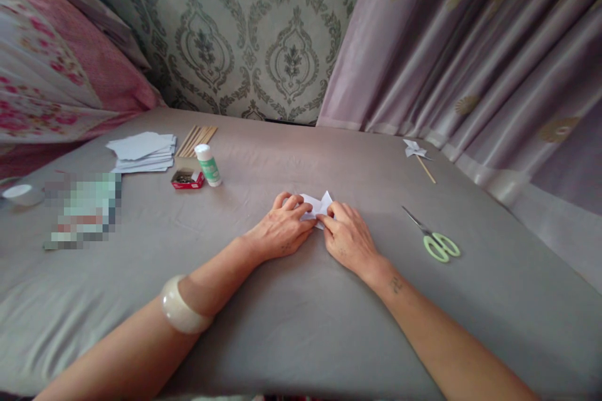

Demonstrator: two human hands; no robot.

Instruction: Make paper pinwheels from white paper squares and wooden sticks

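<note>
Between my hands, at the middle of the table, lies a small piece of folded white paper (322,204) with pointed corners sticking up. My left hand (288,225) grips its left side, fingers curled over it. From the right, my right hand (348,232) pinches the near right part, thumb and fingertips close to those of the left. Both hands cover much of the paper, so its full shape is hidden. To the right of my right hand rest scissors (435,241) with light green handles. Farther back on the right lies a white paper pinwheel (416,149) on a wooden stick.
A glue stick (208,166) stands at the left beside a small red box (187,179) of metal bits. Behind them are wooden sticks (196,140) and stacked white paper (143,151). A blurred packet (87,210) and white cup (23,195) sit far left on the grey cloth (291,326).
</note>
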